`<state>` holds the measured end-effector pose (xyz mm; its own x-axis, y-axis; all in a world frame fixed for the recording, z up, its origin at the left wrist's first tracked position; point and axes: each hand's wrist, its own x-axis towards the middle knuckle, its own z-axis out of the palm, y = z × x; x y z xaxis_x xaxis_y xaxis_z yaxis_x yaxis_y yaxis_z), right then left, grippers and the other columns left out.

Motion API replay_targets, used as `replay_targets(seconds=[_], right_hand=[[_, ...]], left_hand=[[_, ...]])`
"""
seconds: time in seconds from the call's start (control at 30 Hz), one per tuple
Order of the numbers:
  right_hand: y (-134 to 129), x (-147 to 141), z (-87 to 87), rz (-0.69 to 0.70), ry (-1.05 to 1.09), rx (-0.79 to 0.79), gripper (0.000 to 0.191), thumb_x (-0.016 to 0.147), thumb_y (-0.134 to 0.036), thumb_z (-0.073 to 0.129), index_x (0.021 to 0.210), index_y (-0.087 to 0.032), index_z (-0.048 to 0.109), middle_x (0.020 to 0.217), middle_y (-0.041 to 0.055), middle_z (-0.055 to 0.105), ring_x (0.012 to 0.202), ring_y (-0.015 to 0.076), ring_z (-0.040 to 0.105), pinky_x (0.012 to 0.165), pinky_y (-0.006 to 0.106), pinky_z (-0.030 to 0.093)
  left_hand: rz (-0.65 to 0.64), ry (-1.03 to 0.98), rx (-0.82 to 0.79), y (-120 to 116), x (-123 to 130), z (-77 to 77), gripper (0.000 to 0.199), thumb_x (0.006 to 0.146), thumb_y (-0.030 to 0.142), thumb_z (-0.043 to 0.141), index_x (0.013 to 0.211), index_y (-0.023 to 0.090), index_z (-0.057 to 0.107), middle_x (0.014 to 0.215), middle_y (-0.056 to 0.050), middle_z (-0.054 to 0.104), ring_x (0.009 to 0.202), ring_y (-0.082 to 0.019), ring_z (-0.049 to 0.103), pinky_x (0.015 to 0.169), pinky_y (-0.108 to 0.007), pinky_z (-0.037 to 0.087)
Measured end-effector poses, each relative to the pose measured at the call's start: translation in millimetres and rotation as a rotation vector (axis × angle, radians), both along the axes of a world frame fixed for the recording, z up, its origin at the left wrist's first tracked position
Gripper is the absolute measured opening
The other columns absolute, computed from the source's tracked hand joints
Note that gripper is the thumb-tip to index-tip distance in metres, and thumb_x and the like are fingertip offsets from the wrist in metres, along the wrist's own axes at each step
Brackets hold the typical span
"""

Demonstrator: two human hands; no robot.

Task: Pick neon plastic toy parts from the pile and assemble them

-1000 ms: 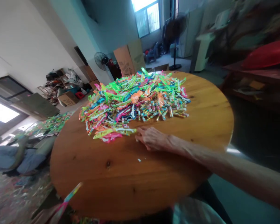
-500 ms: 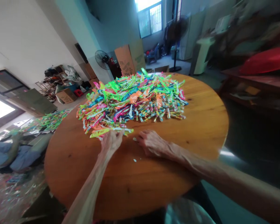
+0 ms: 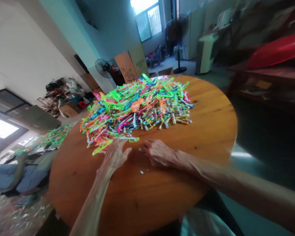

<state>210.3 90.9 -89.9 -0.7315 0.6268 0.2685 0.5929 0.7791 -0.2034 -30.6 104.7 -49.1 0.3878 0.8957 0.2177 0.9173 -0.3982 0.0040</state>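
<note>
A heap of bright plastic pieces in neon green, orange, pink and blue lies on a round wooden table. Short tubes with coloured bands are mixed in along its near side. My left hand rests at the heap's front edge, thumb spread from the fingers, over a yellow-and-white plastic piece that it partly covers. To its right, my right hand is curled low over the tabletop, fingers bent together. A tiny pale bit shows at its fingertips; what the fingers hold is hidden.
Small white scraps lie on the near tabletop. At the left, a seated person is beside another heap of coloured pieces. Cartons and a standing fan are beyond the table; a red basin is at the right.
My left hand's thumb has moved away from its fingers, and the hand has opened over the yellow piece. My right hand stays nearly where it was. The view has shifted slightly.
</note>
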Motion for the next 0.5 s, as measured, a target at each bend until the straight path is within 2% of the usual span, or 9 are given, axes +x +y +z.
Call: replay_targets(seconds=[0.07, 0.17, 0.3, 0.4, 0.5], right_hand=[[0.4, -0.6, -0.8, -0.006, -0.001, 0.004, 0.022, 0.085, -0.016, 0.059, 0.104, -0.01, 0.066, 0.103, 0.0151, 0.063, 0.084, 0.0198, 0.053, 0.07, 0.033, 0.037], [0.4, -0.8, -1.5, -0.013, 0.003, 0.011, 0.024, 0.084, -0.016, 0.059, 0.106, -0.011, 0.067, 0.102, 0.0136, 0.064, 0.081, 0.0187, 0.051, 0.066, 0.032, 0.035], [1.5, -0.2, -3.1, -0.087, 0.049, -0.007, 0.018, 0.088, -0.017, 0.055, 0.1, -0.012, 0.068, 0.096, 0.0109, 0.065, 0.071, 0.0152, 0.048, 0.06, 0.031, 0.031], [6.8, 0.7, -4.6, -0.154, 0.068, -0.041, 0.016, 0.089, -0.018, 0.055, 0.094, -0.012, 0.069, 0.093, 0.0107, 0.065, 0.066, 0.0135, 0.047, 0.058, 0.03, 0.029], [16.2, 2.5, -4.9, -0.163, 0.041, -0.127, 0.014, 0.088, -0.018, 0.057, 0.086, -0.013, 0.07, 0.085, 0.0095, 0.066, 0.068, 0.0142, 0.049, 0.06, 0.028, 0.031]], left_hand=[[-0.159, 0.042, 0.047, 13.4, 8.1, -1.5, 0.042, 0.085, 0.022, 0.069, 0.127, 0.02, 0.063, 0.124, -0.011, 0.064, 0.115, -0.027, 0.056, 0.098, -0.041, 0.047], [-0.301, 0.156, 0.023, 34.3, 18.1, -6.6, 0.024, 0.088, 0.013, 0.06, 0.109, 0.021, 0.069, 0.109, -0.006, 0.069, 0.106, -0.024, 0.059, 0.102, -0.042, 0.047], [-0.342, 0.208, 0.08, 49.2, 20.1, -16.0, 0.022, 0.091, 0.008, 0.048, 0.094, 0.017, 0.068, 0.096, -0.009, 0.068, 0.099, -0.024, 0.061, 0.102, -0.043, 0.046], [-0.358, 0.206, 0.117, 49.0, 17.8, -20.5, 0.022, 0.09, 0.007, 0.047, 0.093, 0.018, 0.066, 0.095, -0.01, 0.066, 0.101, -0.025, 0.06, 0.101, -0.044, 0.046], [-0.375, 0.196, 0.13, 42.9, 17.1, -20.5, 0.021, 0.089, 0.008, 0.047, 0.095, 0.019, 0.065, 0.095, -0.01, 0.064, 0.102, -0.025, 0.059, 0.098, -0.044, 0.046]])
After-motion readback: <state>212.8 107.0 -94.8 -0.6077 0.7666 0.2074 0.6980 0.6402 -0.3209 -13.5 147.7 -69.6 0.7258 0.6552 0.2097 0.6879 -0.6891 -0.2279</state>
